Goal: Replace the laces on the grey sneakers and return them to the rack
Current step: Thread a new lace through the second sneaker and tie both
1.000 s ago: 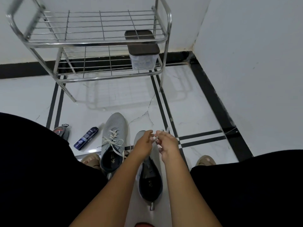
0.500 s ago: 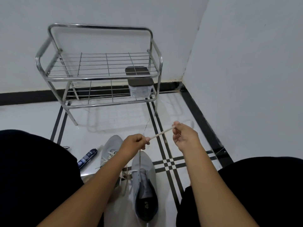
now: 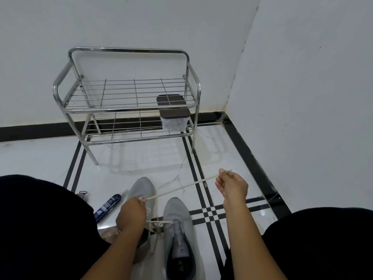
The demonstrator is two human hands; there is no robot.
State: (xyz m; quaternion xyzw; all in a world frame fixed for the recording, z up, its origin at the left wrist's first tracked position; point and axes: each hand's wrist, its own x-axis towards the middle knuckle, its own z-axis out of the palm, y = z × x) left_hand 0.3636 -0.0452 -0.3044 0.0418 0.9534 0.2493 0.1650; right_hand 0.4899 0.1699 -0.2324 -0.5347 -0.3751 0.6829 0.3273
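Two grey sneakers stand on the floor between my knees. The right sneaker (image 3: 177, 225) has a loose cream lace across its lowest eyelets. The left sneaker (image 3: 142, 188) is partly hidden behind my left hand (image 3: 132, 212). A cream lace (image 3: 181, 187) is stretched taut between my hands. My left hand pinches one end above the left sneaker. My right hand (image 3: 232, 184) pinches the other end, raised to the right. The metal shoe rack (image 3: 129, 110) stands against the back wall with both its wire shelves free of shoes.
A clear box with a dark lid (image 3: 173, 114) sits on the rack's lower shelf, right end. A dark blue spray can (image 3: 108, 207) lies on the floor left of the sneakers. Walls meet in a corner at the right. My knees in black flank the sneakers.
My hands have drawn apart, the right one moving up and to the right, so the lace now runs taut between them. The camera has tilted up, showing the whole rack.
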